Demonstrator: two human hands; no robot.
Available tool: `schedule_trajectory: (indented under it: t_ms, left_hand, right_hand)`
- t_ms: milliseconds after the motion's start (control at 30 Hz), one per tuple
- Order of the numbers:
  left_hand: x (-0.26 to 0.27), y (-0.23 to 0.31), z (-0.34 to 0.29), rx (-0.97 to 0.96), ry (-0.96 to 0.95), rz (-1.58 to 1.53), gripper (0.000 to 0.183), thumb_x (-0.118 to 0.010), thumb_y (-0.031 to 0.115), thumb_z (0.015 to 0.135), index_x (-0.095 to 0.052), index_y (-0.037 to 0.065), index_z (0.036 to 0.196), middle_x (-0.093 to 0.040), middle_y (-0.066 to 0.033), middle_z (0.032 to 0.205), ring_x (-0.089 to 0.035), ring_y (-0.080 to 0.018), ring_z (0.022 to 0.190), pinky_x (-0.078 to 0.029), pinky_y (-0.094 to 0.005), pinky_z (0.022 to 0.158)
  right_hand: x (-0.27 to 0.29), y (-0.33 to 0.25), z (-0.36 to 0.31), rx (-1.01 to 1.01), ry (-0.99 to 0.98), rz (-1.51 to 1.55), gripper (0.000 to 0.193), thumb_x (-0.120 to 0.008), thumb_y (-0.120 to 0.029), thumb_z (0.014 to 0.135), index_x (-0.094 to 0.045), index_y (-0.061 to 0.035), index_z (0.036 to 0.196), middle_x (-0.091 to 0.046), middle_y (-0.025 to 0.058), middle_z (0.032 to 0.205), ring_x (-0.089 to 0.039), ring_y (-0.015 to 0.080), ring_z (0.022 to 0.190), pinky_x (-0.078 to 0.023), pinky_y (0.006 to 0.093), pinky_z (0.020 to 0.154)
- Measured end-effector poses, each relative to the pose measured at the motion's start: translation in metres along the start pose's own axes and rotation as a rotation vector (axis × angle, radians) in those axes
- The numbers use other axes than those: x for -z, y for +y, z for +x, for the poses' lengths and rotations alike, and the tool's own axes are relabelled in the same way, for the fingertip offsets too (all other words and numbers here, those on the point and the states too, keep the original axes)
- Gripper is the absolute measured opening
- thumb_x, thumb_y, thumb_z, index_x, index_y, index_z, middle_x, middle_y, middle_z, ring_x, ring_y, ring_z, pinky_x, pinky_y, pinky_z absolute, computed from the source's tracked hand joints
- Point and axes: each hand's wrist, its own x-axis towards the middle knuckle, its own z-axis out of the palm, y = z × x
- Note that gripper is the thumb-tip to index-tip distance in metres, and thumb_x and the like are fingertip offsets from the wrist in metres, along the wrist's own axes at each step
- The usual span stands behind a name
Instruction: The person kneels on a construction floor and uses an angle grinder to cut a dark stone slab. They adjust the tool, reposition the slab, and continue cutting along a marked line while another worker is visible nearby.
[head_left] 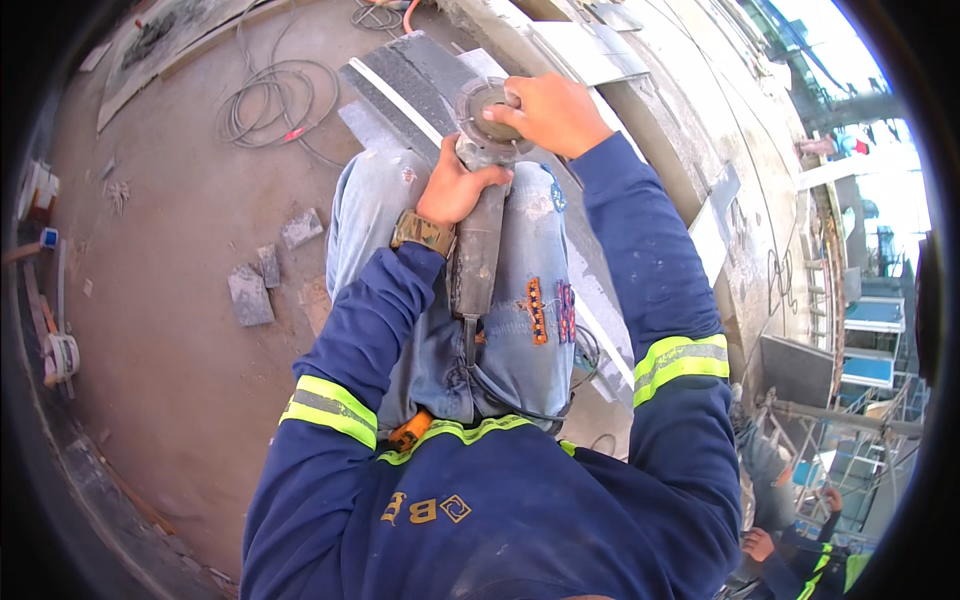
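Observation:
An angle grinder [478, 250] lies along my lap, its cord running back toward my waist and its head pointing away from me. My left hand [455, 188] is wrapped round the grinder just behind its head. At the far end a round disc [488, 115] faces up. My right hand [550, 112] is closed on the disc's centre, thumb and fingers bent over it; whether a small part sits between the fingertips is hidden. Beyond the disc lies a dark grey slab [415, 85] with a pale strip across it.
A coiled cable [275, 105] lies on the dusty floor at the far left. Several broken tile pieces [250, 295] are left of my knees. A concrete ledge [690, 150] runs along the right. At the lower right, a co-worker's hand [758, 545] shows near scaffolding [850, 450].

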Motion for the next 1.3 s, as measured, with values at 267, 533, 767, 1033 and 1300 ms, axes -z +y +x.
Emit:
schedule_trajectory:
  t_ms: [267, 533, 767, 1033, 1300]
  left_hand:
    - [0.009, -0.017, 0.012, -0.001, 0.049, 0.036, 0.092, -0.084, 0.025, 0.067, -0.03, -0.007, 0.134, -0.063, -0.0213, 0.11, -0.063, -0.0267, 0.103, -0.049, -0.0335, 0.092]
    - [0.0, -0.017, 0.009, -0.007, 0.038, 0.113, 0.09, -0.083, 0.018, 0.071, -0.029, -0.009, 0.138, -0.062, -0.0177, 0.111, -0.062, -0.0225, 0.101, -0.05, -0.0341, 0.088]
    - [-0.002, -0.008, 0.006, 0.002, 0.025, 0.06, 0.089, -0.083, 0.023, 0.068, -0.03, -0.006, 0.134, -0.065, -0.0199, 0.107, -0.064, -0.0251, 0.101, -0.05, -0.0353, 0.089]
    - [-0.007, 0.001, 0.003, 0.005, 0.017, 0.047, 0.09, -0.083, 0.021, 0.07, -0.029, -0.007, 0.136, -0.062, -0.0183, 0.113, -0.061, -0.0236, 0.103, -0.049, -0.0337, 0.091]
    - [-0.006, 0.005, 0.0, -0.034, 0.015, 0.054, 0.091, -0.083, 0.019, 0.07, -0.027, -0.009, 0.136, -0.061, -0.0182, 0.113, -0.061, -0.0242, 0.103, -0.049, -0.034, 0.092]
  right_hand:
    - [0.018, -0.016, 0.02, -0.004, -0.272, -0.052, 0.043, -0.065, -0.043, 0.088, -0.063, -0.0037, 0.107, -0.068, 0.0212, 0.089, -0.065, 0.0398, 0.089, -0.05, 0.0474, 0.078]
    - [0.019, 0.004, 0.009, 0.033, -0.247, 0.199, 0.047, -0.072, -0.038, 0.083, -0.06, 0.0008, 0.107, -0.066, 0.0212, 0.088, -0.064, 0.0384, 0.085, -0.049, 0.0455, 0.077]
    - [0.014, 0.006, 0.01, -0.043, -0.233, 0.269, 0.031, -0.07, -0.024, 0.078, -0.064, 0.0001, 0.097, -0.066, 0.0192, 0.086, -0.064, 0.0371, 0.084, -0.049, 0.0443, 0.075]
    - [0.009, 0.013, 0.001, 0.196, -0.023, 0.278, 0.031, -0.072, -0.016, 0.073, -0.066, -0.0046, 0.101, -0.063, 0.0138, 0.084, -0.062, 0.0319, 0.081, -0.05, 0.0417, 0.075]
    - [0.016, 0.01, 0.006, 0.137, -0.118, 0.119, 0.046, -0.067, -0.042, 0.083, -0.065, -0.0034, 0.108, -0.067, 0.0207, 0.101, -0.064, 0.038, 0.1, -0.051, 0.047, 0.085]
